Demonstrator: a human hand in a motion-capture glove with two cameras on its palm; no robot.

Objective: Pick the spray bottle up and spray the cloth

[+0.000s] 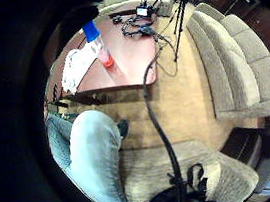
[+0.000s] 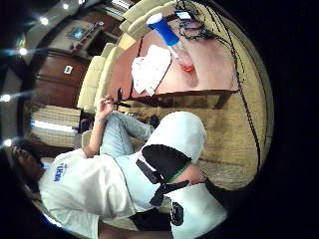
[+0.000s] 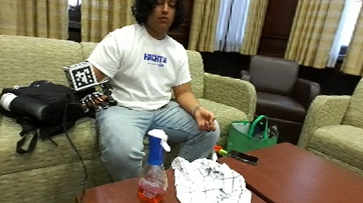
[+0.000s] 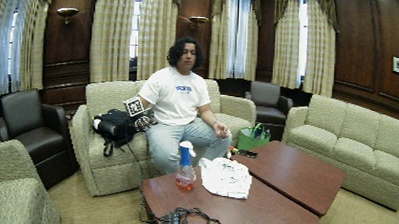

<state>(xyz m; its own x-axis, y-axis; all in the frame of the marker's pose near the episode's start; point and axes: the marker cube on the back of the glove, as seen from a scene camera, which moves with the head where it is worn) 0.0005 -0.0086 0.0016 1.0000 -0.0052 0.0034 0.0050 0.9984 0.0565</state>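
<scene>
A spray bottle (image 3: 153, 171) with a blue and white head and red liquid at its bottom stands upright near the corner of the brown table (image 3: 125, 201). A crumpled white checked cloth (image 3: 213, 187) lies right beside it. I sit on the sofa behind the table. My gloved right hand (image 3: 98, 101) is raised beside my hip, over the sofa seat, well apart from the bottle, with fingers loosely curled and holding nothing. Both palm views show the bottle (image 1: 98, 45) (image 2: 172, 40) and the cloth (image 1: 77, 66) (image 2: 149, 67) far off on the table. My bare left hand (image 3: 205, 120) rests on my knee.
A black bag (image 3: 37, 102) lies on the sofa beside my right hand. A green bag (image 3: 252, 136) stands on the floor by the sofa. A dark phone (image 3: 243, 157) lies on the table. Cables and a power strip (image 4: 182, 221) cover the table's far end.
</scene>
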